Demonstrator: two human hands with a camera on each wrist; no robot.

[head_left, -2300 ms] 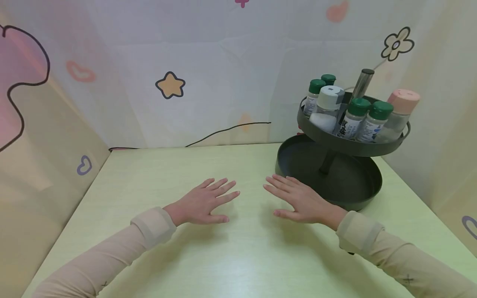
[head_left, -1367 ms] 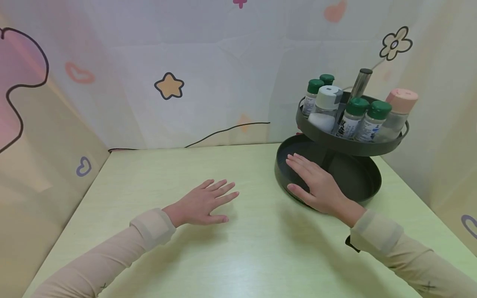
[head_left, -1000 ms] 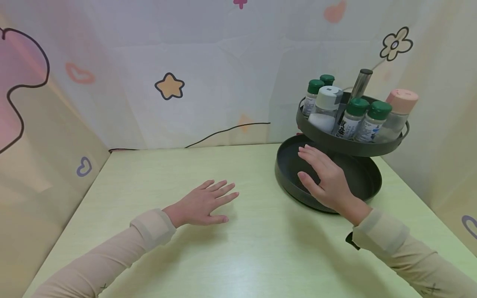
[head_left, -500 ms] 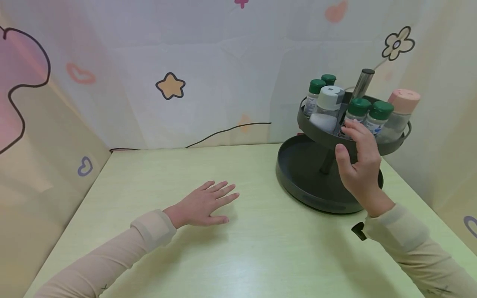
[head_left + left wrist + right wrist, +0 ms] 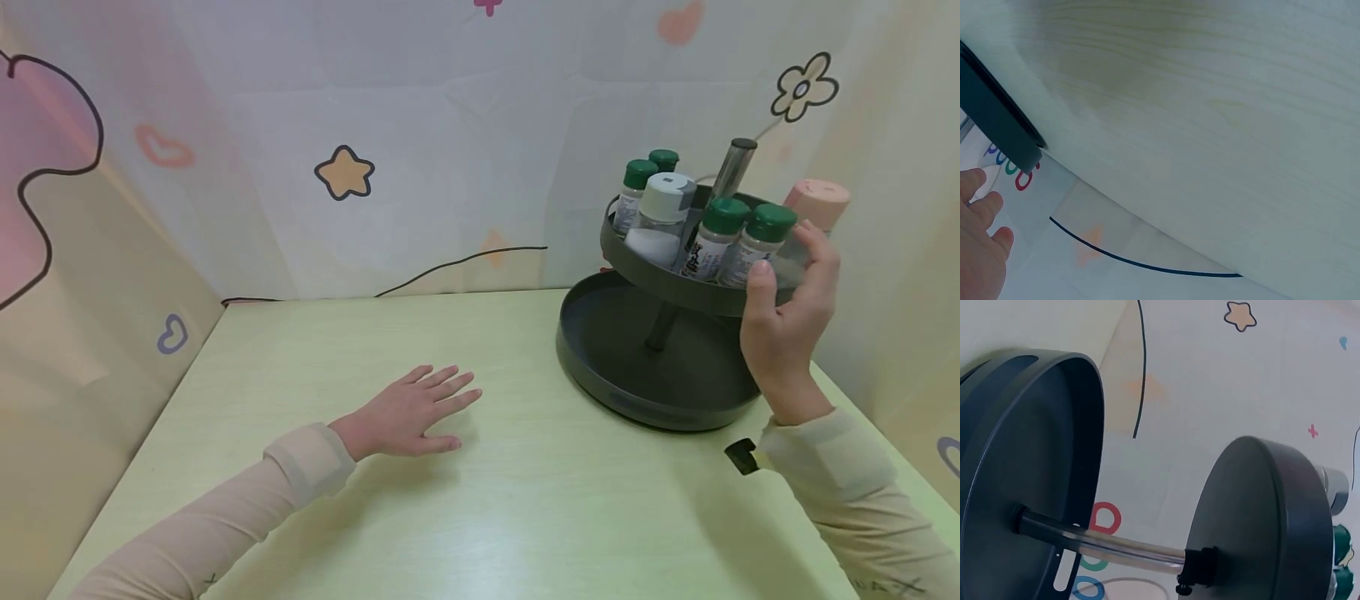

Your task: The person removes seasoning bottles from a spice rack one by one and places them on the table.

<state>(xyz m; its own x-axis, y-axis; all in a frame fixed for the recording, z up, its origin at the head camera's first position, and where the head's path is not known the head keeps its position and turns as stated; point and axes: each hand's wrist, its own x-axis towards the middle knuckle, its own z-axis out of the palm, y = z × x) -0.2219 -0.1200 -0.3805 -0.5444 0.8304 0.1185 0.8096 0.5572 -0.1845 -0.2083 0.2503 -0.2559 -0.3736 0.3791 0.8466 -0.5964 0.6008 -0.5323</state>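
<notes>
My right hand (image 5: pixel 791 317) is raised at the right front of the upper tray (image 5: pixel 667 283) of a dark two-tier rack. Its fingers overlap the clear bottle with a pink cap (image 5: pixel 817 200), and its thumb points up in front of a green-capped jar (image 5: pixel 771 225) with a printed label. My left hand (image 5: pixel 408 412) is held over the table, palm down, fingers spread and holding nothing. Part of it shows in the left wrist view. The right wrist view has no hand in it, only the lower tray (image 5: pixel 1029 462), the pole (image 5: pixel 1110 544) and the upper tray's underside (image 5: pixel 1241 512).
Another green-capped jar (image 5: pixel 712 242) and a white-capped bottle of white powder (image 5: pixel 663 217) share the upper tray with further green-capped jars (image 5: pixel 633 192). The wide lower tray (image 5: pixel 622 392) rests on the pale table (image 5: pixel 480 517). A patterned curtain (image 5: pixel 450 125) hangs behind.
My right hand has travelled from over the table, across the lower tray, up and right to the pink-capped bottle on the upper tray. My left hand has stayed in place.
</notes>
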